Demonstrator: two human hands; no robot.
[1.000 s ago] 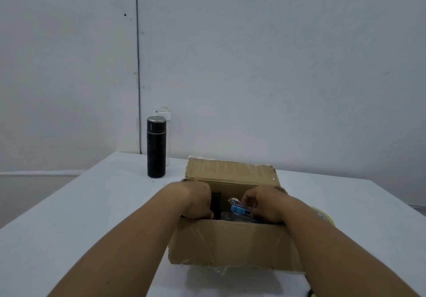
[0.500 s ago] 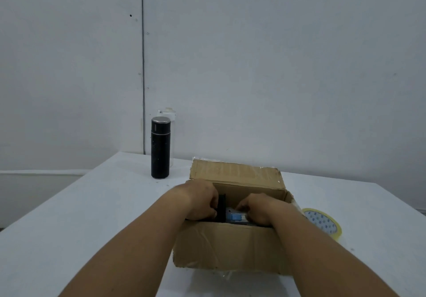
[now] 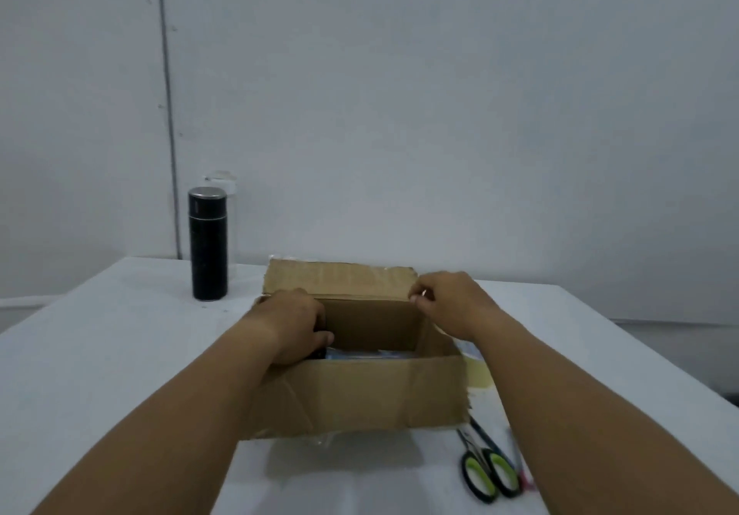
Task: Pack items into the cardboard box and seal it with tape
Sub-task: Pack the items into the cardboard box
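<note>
Packing stage, likely near its end: cardboard box (image 3: 360, 398) in the middle of the white table (image 3: 100, 354), top open, bluish packet (image 3: 360, 353) low inside. Down in the box's left corner, left hand (image 3: 294, 328) with fingers curled on a dark item (too shadowed to name); right hand (image 3: 444, 302) pinching the right end of the upright far flap (image 3: 340, 280) between thumb and fingertips. Next, probably: release the dark item, fold the flaps flat, then reach for the tape roll (image 3: 478, 372) half hidden by the right forearm, green-handled scissors (image 3: 490, 472) lying nearer on that side.
</note>
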